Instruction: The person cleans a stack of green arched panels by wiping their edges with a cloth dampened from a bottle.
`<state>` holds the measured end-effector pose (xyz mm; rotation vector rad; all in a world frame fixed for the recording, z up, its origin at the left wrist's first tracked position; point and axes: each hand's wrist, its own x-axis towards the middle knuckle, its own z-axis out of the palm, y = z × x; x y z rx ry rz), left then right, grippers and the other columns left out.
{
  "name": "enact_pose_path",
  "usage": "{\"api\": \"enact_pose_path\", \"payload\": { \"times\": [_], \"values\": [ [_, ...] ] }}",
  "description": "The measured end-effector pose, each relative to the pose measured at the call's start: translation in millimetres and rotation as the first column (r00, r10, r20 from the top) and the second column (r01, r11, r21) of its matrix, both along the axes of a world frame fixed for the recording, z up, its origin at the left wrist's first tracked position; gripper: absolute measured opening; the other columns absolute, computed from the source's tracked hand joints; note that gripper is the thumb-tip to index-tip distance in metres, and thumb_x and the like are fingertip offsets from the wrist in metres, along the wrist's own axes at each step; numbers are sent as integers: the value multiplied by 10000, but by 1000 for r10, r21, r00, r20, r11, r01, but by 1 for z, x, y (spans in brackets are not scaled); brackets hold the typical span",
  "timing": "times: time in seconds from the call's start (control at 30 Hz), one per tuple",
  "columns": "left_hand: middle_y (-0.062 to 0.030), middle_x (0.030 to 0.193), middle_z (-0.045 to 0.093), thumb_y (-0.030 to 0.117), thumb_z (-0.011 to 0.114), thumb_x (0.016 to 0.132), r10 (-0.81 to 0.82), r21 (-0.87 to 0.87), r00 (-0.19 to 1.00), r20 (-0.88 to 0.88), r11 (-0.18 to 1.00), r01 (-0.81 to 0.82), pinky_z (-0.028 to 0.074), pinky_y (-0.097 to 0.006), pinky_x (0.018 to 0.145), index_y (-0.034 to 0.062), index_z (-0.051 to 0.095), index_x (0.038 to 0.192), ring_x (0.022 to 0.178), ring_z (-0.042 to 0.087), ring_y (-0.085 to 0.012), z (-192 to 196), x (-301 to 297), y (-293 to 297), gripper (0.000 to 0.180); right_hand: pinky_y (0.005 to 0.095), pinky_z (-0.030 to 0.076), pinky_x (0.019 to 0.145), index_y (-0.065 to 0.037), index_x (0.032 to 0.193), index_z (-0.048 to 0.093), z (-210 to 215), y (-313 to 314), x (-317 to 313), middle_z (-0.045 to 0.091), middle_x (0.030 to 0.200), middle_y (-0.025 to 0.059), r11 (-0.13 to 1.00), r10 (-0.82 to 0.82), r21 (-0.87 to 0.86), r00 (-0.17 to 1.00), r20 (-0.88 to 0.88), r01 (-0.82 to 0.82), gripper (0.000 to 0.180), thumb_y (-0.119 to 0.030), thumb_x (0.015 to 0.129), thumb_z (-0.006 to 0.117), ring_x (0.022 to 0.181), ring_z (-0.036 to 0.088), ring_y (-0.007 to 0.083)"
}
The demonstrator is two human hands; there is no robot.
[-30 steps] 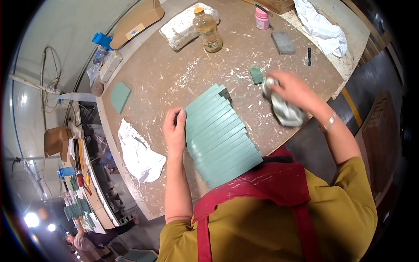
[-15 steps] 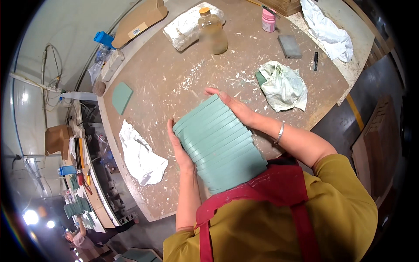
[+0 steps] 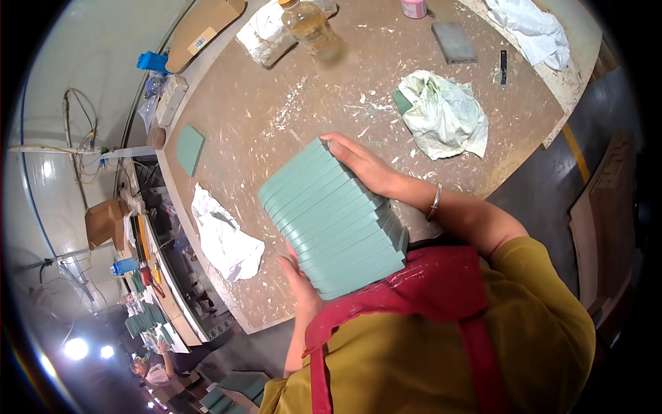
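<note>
A stack of thin, flat green pieces [image 3: 331,214] with smooth rounded edges along its left side leans against my red apron [image 3: 441,286]. My right hand [image 3: 365,168] is wrapped round its far right corner, with the thumb on top and a bracelet on the wrist. Low on its left side, my left hand [image 3: 301,279] presses against the edges; some of those fingers are hidden behind the stack. One loose green piece [image 3: 189,150] lies on the brown worktable [image 3: 276,145], far left. A crumpled, stained cloth [image 3: 448,116] partly covers another green piece [image 3: 402,103] at the right.
Beyond the stack stand a bottle of yellowish liquid [image 3: 309,27], a white wrapped bundle [image 3: 265,34] and a pink jar [image 3: 414,7]. A grey block [image 3: 454,43], a black strip [image 3: 503,67] and white cloths [image 3: 224,234] lie about. Another person [image 3: 157,369] works at the lower left.
The stack has come nearer my body and tilted, showing more of its right side. My left hand has slid down its left edge; my right hand still grips the far corner. The view has shifted.
</note>
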<state>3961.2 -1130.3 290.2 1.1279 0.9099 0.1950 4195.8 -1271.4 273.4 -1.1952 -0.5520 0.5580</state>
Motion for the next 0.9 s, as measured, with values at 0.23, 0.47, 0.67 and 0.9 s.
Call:
{"api": "enact_pose_path", "payload": {
  "times": [0.23,0.47,0.67,0.9],
  "values": [
    [-83,1422,454,661,250,983,45,-33,998,42,999,-43,355,-392,1085,74,333,1464,1286,441,-237,-1,9,-21,763,341,361,1046,-23,1325,493,-2,2,-2,554,1278,141,999,-28,29,999,-40,29,576,-500,1028,364,1198,503,223],
    [-128,1414,459,601,296,999,100,48,973,208,993,-112,384,-399,1075,52,338,1459,1281,459,-249,-5,71,26,718,314,333,1073,-32,1378,460,-14,3,2,540,1312,121,1000,12,15,992,-127,-10,567,-475,1035,376,1233,478,203],
    [-152,1389,490,607,340,980,61,-28,965,256,998,-55,420,-378,1040,26,412,1424,1230,505,-275,-26,75,30,735,273,370,1020,-49,1383,453,-21,-3,-1,555,1252,64,999,8,47,983,-185,1,561,-483,1033,393,1162,491,139],
    [-120,1419,452,540,315,1021,14,118,976,218,992,-40,380,-380,1084,103,343,1468,1301,441,-241,0,81,25,626,245,401,919,-55,1266,500,-14,-6,10,572,1100,13,997,78,-8,984,-159,-81,474,-457,1048,374,1022,501,95]
  ]
}}
